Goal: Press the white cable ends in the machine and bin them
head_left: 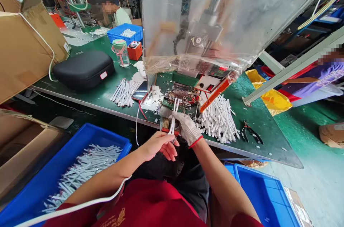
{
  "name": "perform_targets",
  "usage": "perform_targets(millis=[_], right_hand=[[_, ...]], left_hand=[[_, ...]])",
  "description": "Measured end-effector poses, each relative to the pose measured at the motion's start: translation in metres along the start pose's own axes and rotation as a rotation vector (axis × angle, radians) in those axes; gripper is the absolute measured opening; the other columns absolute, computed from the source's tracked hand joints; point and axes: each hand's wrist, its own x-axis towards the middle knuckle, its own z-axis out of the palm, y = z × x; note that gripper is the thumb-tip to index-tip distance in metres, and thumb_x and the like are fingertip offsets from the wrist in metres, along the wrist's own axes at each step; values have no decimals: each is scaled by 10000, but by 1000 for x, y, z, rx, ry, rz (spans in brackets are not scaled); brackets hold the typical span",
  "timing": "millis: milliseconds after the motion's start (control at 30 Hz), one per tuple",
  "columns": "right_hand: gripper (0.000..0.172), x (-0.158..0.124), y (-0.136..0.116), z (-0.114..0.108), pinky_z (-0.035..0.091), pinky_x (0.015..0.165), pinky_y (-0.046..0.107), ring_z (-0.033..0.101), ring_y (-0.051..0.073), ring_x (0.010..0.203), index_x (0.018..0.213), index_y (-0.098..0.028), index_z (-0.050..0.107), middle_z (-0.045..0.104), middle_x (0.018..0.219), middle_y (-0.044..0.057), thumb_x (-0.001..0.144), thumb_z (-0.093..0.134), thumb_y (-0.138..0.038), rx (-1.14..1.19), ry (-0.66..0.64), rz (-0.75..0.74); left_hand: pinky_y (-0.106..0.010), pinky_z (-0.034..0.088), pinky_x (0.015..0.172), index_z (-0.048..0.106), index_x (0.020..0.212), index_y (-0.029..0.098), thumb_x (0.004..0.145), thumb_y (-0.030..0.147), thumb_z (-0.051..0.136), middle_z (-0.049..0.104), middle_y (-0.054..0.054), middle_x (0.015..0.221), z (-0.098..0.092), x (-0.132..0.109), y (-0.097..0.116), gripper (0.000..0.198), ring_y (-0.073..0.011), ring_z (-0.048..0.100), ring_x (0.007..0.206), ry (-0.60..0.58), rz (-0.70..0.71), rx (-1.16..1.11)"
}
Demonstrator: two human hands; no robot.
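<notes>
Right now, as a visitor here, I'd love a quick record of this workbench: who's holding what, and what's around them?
Right hand: white-gloved right hand, pinching white cables
Left hand: bare left hand, just below those cables; contact unclear
Beside hands: circuit board, heap of loose cables, pliers
Lower left: blue crate of more cables
Surface: green bench
Beyond: co-worker past a blue bin

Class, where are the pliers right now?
In the head view, the pliers lie on the green bench, right of the big heap of white cables.
</notes>
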Motion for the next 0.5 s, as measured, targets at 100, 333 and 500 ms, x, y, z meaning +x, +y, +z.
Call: perform_targets(millis=[100, 333, 500], right_hand=[[382, 3, 2, -3, 399, 408, 220, 502, 112, 443, 722, -159, 686, 616, 561, 14, 681, 783, -527, 1, -14, -2], [362, 6, 4, -6, 367, 404, 218, 491, 108, 448, 717, -151, 693, 604, 555, 12, 723, 771, -504, -7, -18, -28], [358, 0, 0, -2, 370, 415, 216, 478, 99, 446, 704, -146, 694, 595, 552, 10, 701, 773, -495, 8, -15, -39]], left_hand=[[-257, 532, 502, 705, 867, 86, 798, 561, 654, 734, -124, 671, 0, 0, 0, 483, -230, 719, 562, -1, 1, -1], [-271, 534, 508, 702, 872, 91, 813, 553, 647, 736, -126, 675, -1, 0, -2, 469, -236, 718, 563, -11, 10, 1], [-273, 542, 500, 704, 864, 83, 788, 558, 653, 730, -124, 667, 1, 1, 1, 484, -238, 715, 559, -11, -20, -20]])
